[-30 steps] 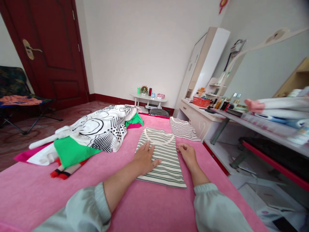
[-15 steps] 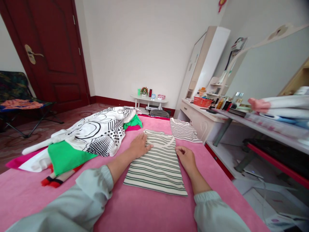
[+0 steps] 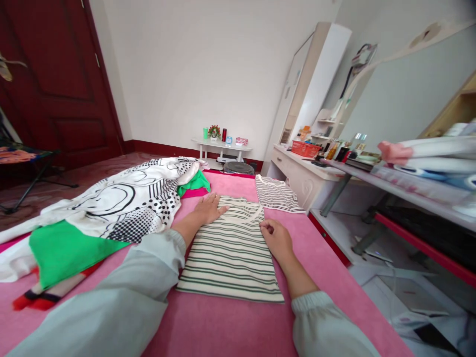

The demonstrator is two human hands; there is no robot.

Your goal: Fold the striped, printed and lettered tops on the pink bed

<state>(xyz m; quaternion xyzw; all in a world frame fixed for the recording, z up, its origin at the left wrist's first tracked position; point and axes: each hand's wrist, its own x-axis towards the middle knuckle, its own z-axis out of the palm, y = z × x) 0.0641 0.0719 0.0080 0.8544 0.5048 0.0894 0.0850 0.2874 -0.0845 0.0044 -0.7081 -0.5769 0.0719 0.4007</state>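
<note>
A cream shirt with dark green stripes (image 3: pixel 230 255) lies flat, folded into a neat block, on the pink bed cover (image 3: pixel 223 327). Its collar faces away from me. My left hand (image 3: pixel 207 209) rests on the shirt's upper left edge, fingers stretched out and flat. At the upper right edge, my right hand (image 3: pixel 277 238) has its thumb and fingers pinched together on the side of the shirt. Beyond it, at the far right of the cover, lies another striped shirt (image 3: pixel 279 194), laid flat.
A loose heap of clothes (image 3: pixel 122 198), white with black print plus green and red pieces, covers the left side. To the right stand a dressing table (image 3: pixel 293 166) and a cluttered desk (image 3: pixel 394 191). A low white table (image 3: pixel 223 145) is by the far wall.
My view has turned slightly, so the room sits further left. Both hands stay at the same edges of the shirt, which looks much the same.
</note>
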